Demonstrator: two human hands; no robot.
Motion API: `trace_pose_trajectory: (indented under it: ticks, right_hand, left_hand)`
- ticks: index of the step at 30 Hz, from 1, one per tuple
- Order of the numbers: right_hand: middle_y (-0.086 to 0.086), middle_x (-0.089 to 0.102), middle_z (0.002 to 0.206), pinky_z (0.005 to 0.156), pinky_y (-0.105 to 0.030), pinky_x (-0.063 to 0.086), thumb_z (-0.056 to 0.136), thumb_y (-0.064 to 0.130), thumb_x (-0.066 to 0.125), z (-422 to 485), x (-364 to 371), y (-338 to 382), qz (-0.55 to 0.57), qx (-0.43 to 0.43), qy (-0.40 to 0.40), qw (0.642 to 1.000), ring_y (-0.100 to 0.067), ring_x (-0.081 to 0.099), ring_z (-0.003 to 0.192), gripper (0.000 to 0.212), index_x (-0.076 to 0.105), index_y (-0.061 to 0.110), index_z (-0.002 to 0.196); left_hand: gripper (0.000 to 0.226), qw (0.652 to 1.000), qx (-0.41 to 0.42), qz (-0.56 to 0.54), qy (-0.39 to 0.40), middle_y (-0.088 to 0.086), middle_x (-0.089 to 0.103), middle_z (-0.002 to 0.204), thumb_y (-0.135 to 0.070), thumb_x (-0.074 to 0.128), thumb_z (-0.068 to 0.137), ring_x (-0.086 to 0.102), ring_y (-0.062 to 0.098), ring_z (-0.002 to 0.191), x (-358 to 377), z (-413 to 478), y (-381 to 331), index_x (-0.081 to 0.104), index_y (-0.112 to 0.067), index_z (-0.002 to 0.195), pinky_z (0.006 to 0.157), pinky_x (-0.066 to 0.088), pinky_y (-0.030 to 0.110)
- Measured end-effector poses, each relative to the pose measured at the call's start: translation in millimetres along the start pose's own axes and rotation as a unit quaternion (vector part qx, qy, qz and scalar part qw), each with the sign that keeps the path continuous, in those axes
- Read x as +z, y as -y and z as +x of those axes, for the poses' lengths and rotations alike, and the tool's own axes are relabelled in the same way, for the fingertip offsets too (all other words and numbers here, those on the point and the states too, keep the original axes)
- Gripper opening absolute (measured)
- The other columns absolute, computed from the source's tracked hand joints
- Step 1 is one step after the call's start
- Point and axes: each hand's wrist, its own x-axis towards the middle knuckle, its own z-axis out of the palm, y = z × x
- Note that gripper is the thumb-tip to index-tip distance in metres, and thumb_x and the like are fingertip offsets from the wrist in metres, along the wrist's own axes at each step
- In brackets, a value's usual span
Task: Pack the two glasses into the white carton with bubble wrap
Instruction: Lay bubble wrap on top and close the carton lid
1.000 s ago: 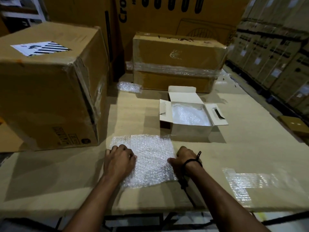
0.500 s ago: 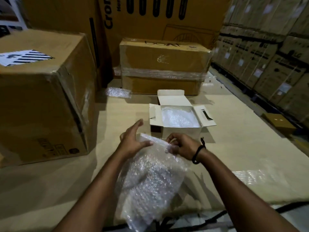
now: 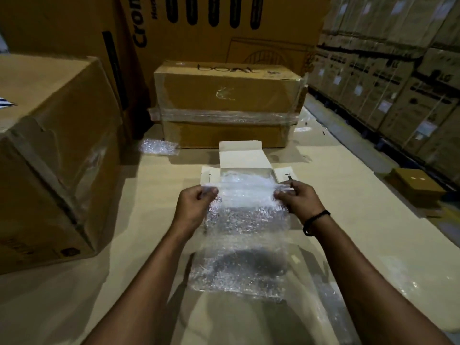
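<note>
**Bubble wrap held up just short of the open carton**

At nine o'clock stands a big brown box (image 3: 49, 145); at eleven a loose scrap of wrap (image 3: 159, 146) lies beside a taped box (image 3: 226, 103). The left hand (image 3: 196, 207) pinches the top left corner of the bubble wrap sheet (image 3: 244, 232), fingers curled onto it; the held edge runs from nine to three, stretched between the hands, and the rest hangs toward six; the right hand (image 3: 298, 200), a dark band at its wrist, pinches the other corner. The white carton (image 3: 240, 155) sits at twelve from both hands, just beyond the held edge, flaps open, with more wrap showing inside; no glasses are in sight, and I cannot tell whether they lie under that padding. I reckon the sheet goes forward next; both hands are equally near, and the held edge lies parallel to the carton's near wall. At three sits a small brown box (image 3: 413, 185).
</note>
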Motion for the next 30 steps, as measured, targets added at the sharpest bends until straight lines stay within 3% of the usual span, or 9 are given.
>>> trace_pose_trajectory:
  ticks: [3,5,8,11,13,17,22,27,30]
  right_hand:
    - [0.004,0.063,0.055,0.042,-0.019,0.041,0.085,-0.001,0.065,34,-16,15,-0.015,-0.024,-0.001,1.0,-0.006,0.052,0.042,0.007,0.063,0.005,0.085]
    - [-0.002,0.065,0.062,0.043,-0.02,0.044,0.086,0.003,0.065,62,-22,23,-0.068,-0.046,0.017,0.996,-0.009,0.056,0.047,0.003,0.064,0.005,0.087]
    - [-0.008,0.07,0.083,0.068,-0.031,0.051,0.086,0.015,0.068,109,-21,24,-0.218,-0.098,0.032,0.97,-0.019,0.063,0.075,0.005,0.067,0.01,0.087]
    - [-0.004,0.069,0.096,0.076,-0.029,0.045,0.084,0.023,0.067,146,-17,14,-0.34,-0.099,0.074,0.932,-0.022,0.06,0.092,0.01,0.069,0.015,0.09]
    - [-0.005,0.069,0.101,0.077,-0.029,0.046,0.083,0.026,0.066,157,-10,2,-0.366,-0.068,0.082,0.925,-0.025,0.06,0.096,0.004,0.068,0.024,0.085]
    - [-0.004,0.067,0.094,0.075,-0.03,0.047,0.084,0.025,0.058,162,-3,-17,-0.357,-0.014,0.077,0.931,-0.031,0.06,0.089,0.009,0.062,0.028,0.076]
    - [-0.005,0.068,0.098,0.08,-0.032,0.046,0.085,0.027,0.058,157,-7,-28,-0.361,-0.025,0.091,0.928,-0.03,0.059,0.094,0.007,0.065,0.025,0.085]
    - [-0.004,0.069,0.099,0.082,-0.032,0.042,0.087,0.029,0.057,133,-13,-32,-0.382,-0.033,0.101,0.918,-0.029,0.058,0.096,0.005,0.062,0.027,0.086]
    - [-0.005,0.069,0.101,0.083,-0.033,0.043,0.087,0.03,0.058,119,-15,-31,-0.396,-0.03,0.108,0.911,-0.029,0.059,0.099,0.008,0.064,0.025,0.089]
  left_hand:
    - [0.01,1.0,0.015,-0.002,-0.022,-0.012,0.062,0.054,-0.01,0.067,0.09,0.05,-0.005,0.048,13,22,-12,0.069,-0.009,0.081,0.051,0.042,0.015]
    - [0.009,0.997,0.032,0.039,-0.065,-0.006,0.067,0.065,-0.013,0.069,0.089,0.056,0.003,0.054,23,40,-14,0.07,-0.014,0.08,0.056,0.046,0.023]
    - [0.01,0.968,0.045,0.219,-0.112,0.001,0.073,0.09,-0.025,0.072,0.086,0.066,0.018,0.084,36,72,-7,0.074,-0.016,0.091,0.076,0.051,0.033]
    - [0.02,0.924,0.01,0.373,-0.087,-0.002,0.064,0.124,-0.034,0.07,0.087,0.051,0.025,0.12,48,98,3,0.071,-0.019,0.1,0.097,0.034,0.039]
    - [0.02,0.909,-0.016,0.412,-0.059,-0.001,0.058,0.132,-0.032,0.067,0.09,0.04,0.023,0.129,53,107,5,0.069,-0.02,0.105,0.1,0.025,0.039]
    - [0.022,0.888,-0.057,0.455,0.016,-0.002,0.062,0.123,-0.034,0.059,0.094,0.043,0.02,0.131,55,124,19,0.064,-0.023,0.112,0.105,0.019,0.045]
    - [0.012,0.89,-0.054,0.451,0.024,-0.01,0.063,0.091,-0.04,0.059,0.093,0.055,0.019,0.099,52,125,22,0.062,-0.028,0.093,0.084,0.023,0.037]
    - [0.016,0.898,-0.05,0.437,0.015,-0.012,0.066,0.086,-0.041,0.062,0.092,0.053,0.016,0.089,46,102,22,0.065,-0.026,0.088,0.082,0.023,0.037]
    - [0.018,0.892,-0.044,0.45,0.021,-0.011,0.068,0.086,-0.043,0.063,0.089,0.057,0.017,0.094,41,87,24,0.066,-0.026,0.087,0.084,0.025,0.038]
